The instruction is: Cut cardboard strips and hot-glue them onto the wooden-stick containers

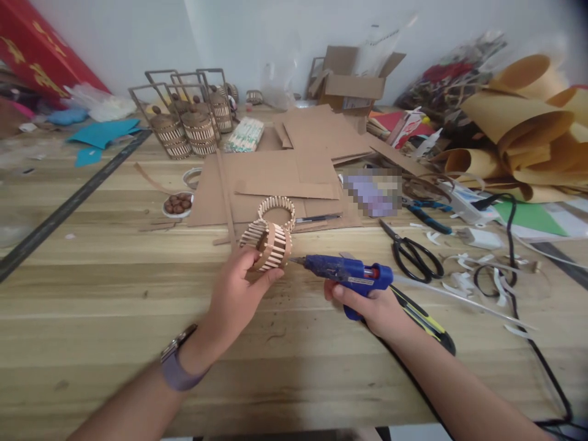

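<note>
My left hand (245, 275) is closed around the side of a small round stick basket (275, 245), made of pale wooden sticks with brown cardboard bands. In my right hand (367, 303) is a blue hot glue gun (344, 271), its fingers wrapped round the handle. The gun's metal nozzle points left and sits at the basket's right edge; whether it touches cannot be made out. A clear glue stick (459, 300) runs out of the gun's back. Just behind the basket stands a ring of short sticks (276, 211) on the cardboard.
Flat cardboard sheets (275, 168) lie ahead. Black scissors (416, 254), blue-handled pliers (429, 217) and a yellow-black utility knife (427, 321) lie right. A bowl of brown nuts (178, 204) and several handled stick lanterns (199, 131) stand left. A black cord (546, 361) runs along the right.
</note>
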A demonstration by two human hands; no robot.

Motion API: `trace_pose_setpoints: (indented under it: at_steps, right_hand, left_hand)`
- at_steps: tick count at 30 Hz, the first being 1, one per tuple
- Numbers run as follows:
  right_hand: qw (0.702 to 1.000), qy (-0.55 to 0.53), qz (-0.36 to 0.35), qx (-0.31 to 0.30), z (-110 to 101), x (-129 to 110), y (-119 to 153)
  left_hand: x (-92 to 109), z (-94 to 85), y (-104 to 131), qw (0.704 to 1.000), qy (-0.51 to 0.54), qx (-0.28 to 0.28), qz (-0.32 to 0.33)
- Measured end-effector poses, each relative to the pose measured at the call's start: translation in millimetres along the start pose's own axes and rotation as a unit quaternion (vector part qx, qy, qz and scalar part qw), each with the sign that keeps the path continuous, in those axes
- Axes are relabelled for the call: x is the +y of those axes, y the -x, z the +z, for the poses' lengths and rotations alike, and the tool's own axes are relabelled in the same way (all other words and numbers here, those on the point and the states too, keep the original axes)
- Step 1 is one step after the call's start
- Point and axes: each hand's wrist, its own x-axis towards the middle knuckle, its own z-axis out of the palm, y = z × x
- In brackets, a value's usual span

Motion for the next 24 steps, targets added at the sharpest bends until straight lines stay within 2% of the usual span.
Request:
trace_pose_setpoints:
  at_steps: [7, 24]
  right_hand:
    - [1.000, 0.002, 0.004, -0.010, 0.8, 3.5, -1.3]
    - [1.000, 0.011, 0.005, -0.018, 2.2, 1.6, -1.8]
  left_hand:
    - [-0.2, -2.3, 0.0, 1.000, 0.002, 0.025, -0.002]
    - [0.5, -0.4, 1.8, 1.000, -0.010, 0.015, 0.026]
